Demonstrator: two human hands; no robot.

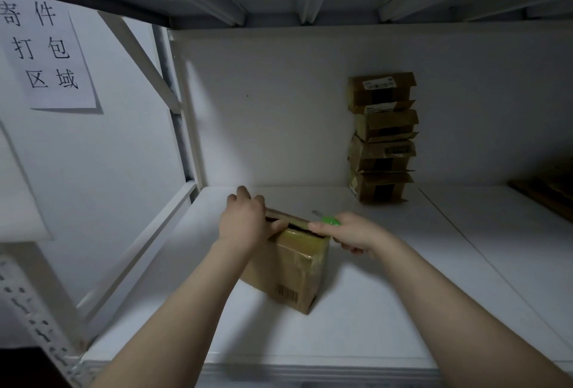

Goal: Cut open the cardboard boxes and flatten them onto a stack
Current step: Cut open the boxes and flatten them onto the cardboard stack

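A taped brown cardboard box [290, 269] with a barcode stands on the white shelf [387, 294], its top flaps parted along a dark slit. My left hand [245, 220] grips the far top flap, thumb on the near side of it. My right hand [350, 234] holds a green-handled box cutter [328, 219] at the box's top right corner, blade pointing away to the upper left. A column of several opened boxes [383, 139] stands against the back wall at the right.
A white metal rack frames the shelf, with a diagonal brace and upright post [183, 127] at the left. A paper sign [49, 52] with printed characters hangs on the left wall. Something brown and flat [548, 189] lies at the far right edge.
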